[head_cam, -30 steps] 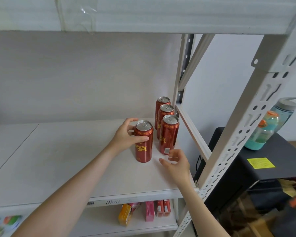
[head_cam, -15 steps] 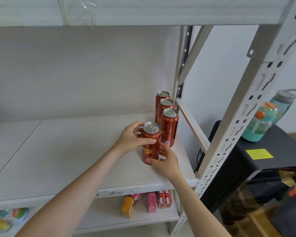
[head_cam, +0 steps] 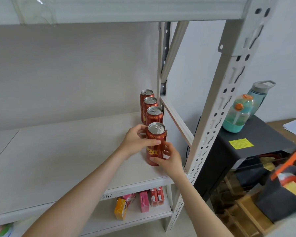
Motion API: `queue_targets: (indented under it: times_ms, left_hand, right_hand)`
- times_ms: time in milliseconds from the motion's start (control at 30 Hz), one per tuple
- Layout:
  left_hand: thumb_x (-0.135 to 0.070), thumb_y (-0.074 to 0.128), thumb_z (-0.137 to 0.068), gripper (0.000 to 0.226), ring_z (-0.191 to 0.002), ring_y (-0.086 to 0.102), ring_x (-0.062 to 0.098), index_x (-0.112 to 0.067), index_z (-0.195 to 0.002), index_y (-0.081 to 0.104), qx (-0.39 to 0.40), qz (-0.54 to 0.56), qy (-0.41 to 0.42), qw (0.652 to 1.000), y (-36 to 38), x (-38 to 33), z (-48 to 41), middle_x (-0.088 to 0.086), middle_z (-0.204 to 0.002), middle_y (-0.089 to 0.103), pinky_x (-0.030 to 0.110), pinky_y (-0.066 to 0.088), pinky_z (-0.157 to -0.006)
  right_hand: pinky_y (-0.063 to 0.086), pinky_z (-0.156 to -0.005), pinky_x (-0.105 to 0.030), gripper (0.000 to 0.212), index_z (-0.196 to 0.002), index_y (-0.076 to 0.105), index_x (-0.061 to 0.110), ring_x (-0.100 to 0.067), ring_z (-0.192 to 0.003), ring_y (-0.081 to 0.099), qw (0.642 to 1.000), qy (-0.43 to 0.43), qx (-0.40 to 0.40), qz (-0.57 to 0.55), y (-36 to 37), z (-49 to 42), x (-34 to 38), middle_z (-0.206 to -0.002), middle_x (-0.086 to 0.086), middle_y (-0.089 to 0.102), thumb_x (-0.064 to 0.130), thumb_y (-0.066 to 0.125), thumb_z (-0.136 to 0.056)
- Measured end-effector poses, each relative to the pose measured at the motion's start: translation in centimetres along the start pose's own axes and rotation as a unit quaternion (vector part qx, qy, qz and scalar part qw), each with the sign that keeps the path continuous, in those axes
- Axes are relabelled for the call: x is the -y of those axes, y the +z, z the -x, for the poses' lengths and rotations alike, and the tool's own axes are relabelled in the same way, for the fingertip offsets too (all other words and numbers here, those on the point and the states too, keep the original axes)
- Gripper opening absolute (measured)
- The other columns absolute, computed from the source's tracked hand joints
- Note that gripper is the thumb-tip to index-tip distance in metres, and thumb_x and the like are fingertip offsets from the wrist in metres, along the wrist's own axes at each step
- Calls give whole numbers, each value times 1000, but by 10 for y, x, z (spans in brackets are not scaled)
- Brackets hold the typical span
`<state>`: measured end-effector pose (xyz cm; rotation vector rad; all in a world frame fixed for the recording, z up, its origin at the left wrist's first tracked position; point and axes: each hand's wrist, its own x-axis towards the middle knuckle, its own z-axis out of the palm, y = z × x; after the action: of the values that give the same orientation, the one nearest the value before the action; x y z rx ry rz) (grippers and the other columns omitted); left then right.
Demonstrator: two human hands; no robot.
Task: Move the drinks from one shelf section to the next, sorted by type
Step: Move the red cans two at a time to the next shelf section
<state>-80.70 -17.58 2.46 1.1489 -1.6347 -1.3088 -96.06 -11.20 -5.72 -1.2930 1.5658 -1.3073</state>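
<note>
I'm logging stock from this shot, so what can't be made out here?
Head view only.
Label of front can: partly covered by left hand and right hand.
The rear cans: each hidden low down by the one in front.
The boxes below: tops cut off by the shelf board.
The yellow sticker: print too small.
The bottom-left item: blurred, cut by the frame edge.
</note>
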Motion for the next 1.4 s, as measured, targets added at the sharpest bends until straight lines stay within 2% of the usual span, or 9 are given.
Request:
queue_targets:
  times_ms: [333,533,733,867,1033,1167,1233,1300,1400]
  left_hand:
    - [-24,94,-58,48,-86,72,5,-20,-96,64,-21,2,-2,1000,9,6,-21,-7,-92,75,18,55,-66]
    - [-29,94,-56,51,-88,72,8,-21,-96,64,-27,-13,-6,1000,7,6,-29,-3,-98,74,24,58,-72]
    - [-38,94,-50,57,-85,71,3,-23,-96,64,-20,-12,-7,1000,6,5,-32,-6,-95,74,18,55,-66]
    - [-48,92,-42,68,-89,71,6,-24,-98,63,-13,-19,-13,1000,5,4,-32,-5,-99,74,24,58,-73]
    - [-44,93,-47,70,-93,71,6,-20,-106,64,5,-10,-20,1000,3,3,-29,-4,-103,74,24,58,-75]
    - [-23,91,-67,49,-99,71,14,-11,-109,68,20,-5,-14,1000,-5,4,-22,1,-103,76,27,57,-85]
    - [-22,89,-70,41,-100,71,14,-13,-106,71,24,-12,-13,1000,-14,5,-15,-1,-102,76,27,55,-89]
    - [-28,87,-72,38,-104,68,10,-18,-106,71,17,-54,-8,998,-25,7,-6,-6,-105,74,23,52,-91]
    - [-35,79,-81,50,-116,60,14,-13,-124,65,-2,-210,23,978,-43,14,10,0,-124,66,31,47,-101]
  right_hand:
    - [46,-77,-11,62,-116,51,37,5,-99,59,1000,7,-4,-5,-7,-21,-4,-106,20,62,23,87,-68]
    - [45,-76,-10,62,-118,51,34,3,-100,58,1000,8,3,-4,-6,-32,-6,-107,21,60,22,87,-70]
    - [46,-74,-9,62,-119,50,34,3,-100,58,1000,10,7,-6,-7,-35,-7,-108,19,60,19,86,-71]
    - [46,-77,-10,61,-120,50,32,1,-102,58,1000,14,9,-6,-7,-35,-7,-110,16,61,20,86,-71]
    - [47,-80,-15,62,-121,51,33,-5,-106,58,1000,15,3,4,-6,-32,-6,-110,17,61,24,86,-71]
    - [49,-90,-26,73,-132,46,29,-10,-112,57,999,33,-25,21,-4,-23,-3,-119,11,60,32,86,-70]
    - [47,-93,-32,84,-139,39,26,-11,-115,53,996,44,-59,51,-3,-13,-3,-126,10,55,41,85,-69]
    - [46,-92,-33,86,-141,36,27,-13,-118,53,991,43,-82,93,-1,-1,-2,-131,9,52,48,81,-70]
    - [47,-93,-35,80,-142,34,28,-16,-123,52,979,26,-102,176,3,18,-1,-140,5,50,53,74,-77]
